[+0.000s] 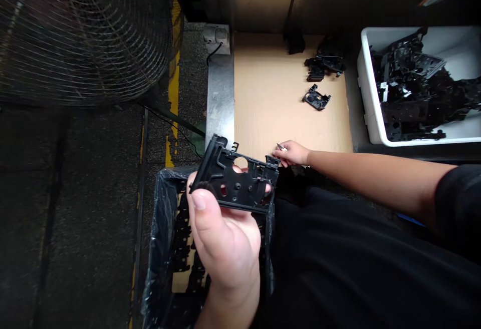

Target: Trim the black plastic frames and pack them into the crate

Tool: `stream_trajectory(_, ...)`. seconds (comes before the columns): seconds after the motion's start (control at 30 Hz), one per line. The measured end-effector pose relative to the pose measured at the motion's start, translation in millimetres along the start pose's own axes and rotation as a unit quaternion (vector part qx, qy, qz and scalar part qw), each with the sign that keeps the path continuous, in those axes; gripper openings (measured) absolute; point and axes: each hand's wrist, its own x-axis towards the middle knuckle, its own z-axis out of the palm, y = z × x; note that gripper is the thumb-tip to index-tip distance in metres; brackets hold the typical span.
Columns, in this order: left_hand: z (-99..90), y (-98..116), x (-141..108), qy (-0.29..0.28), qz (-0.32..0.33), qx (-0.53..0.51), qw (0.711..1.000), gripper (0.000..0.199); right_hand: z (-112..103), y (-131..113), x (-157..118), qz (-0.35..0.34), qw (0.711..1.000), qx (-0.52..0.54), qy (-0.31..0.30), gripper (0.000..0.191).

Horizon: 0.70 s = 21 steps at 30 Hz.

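Observation:
A black plastic frame (246,181) with a round hole and several small openings is held up in my left hand (221,234). The thumb presses its near left edge, and the other fingers support it from behind. My right hand (291,153) is closed near the front edge of the cardboard-covered bench, just past the frame's right end. From its fingers sticks the pointed tip of a small blade (280,146); its handle is hidden in the grip. Below my left hand stands a bin (158,219) lined with clear plastic, holding rows of similar black parts.
More black plastic parts (316,97) lie on the cardboard (263,93) at the back right. A white tub (370,93) piled with black parts stands on the right. To the left is a large wire-caged fan (93,38). A socket box (217,36) with a cable sits at the bench's corner.

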Motion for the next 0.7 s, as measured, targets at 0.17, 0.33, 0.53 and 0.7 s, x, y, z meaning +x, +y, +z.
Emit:
stream_trajectory(0.17, -5.1, -2.0, -5.7, -0.004, 0.092, 0.044, 0.995, 0.029, 0.1, -3.4, -0.5, 0.01, 1.0, -0.011, 0.013, 0.035)
stream_trajectory(0.33, -13.3, -3.7, -6.0, -0.02, 0.163, 0.088, 0.983, 0.032, -0.1, -5.2, -1.4, 0.014, 1.0, -0.016, 0.017, 0.034)
stream_trajectory(0.53, -25.7, -5.6, -9.7, -0.002, 0.151, 0.106, 0.983, 0.035, -0.4, -3.1, 0.9, 0.017, 0.999, -0.018, 0.023, 0.032)
stream_trajectory(0.7, -33.8, -3.6, -16.2, 0.05, 0.094, 0.06, 0.992, 0.033, -1.6, -3.7, 0.4, 0.023, 0.999, -0.017, 0.024, 0.034)
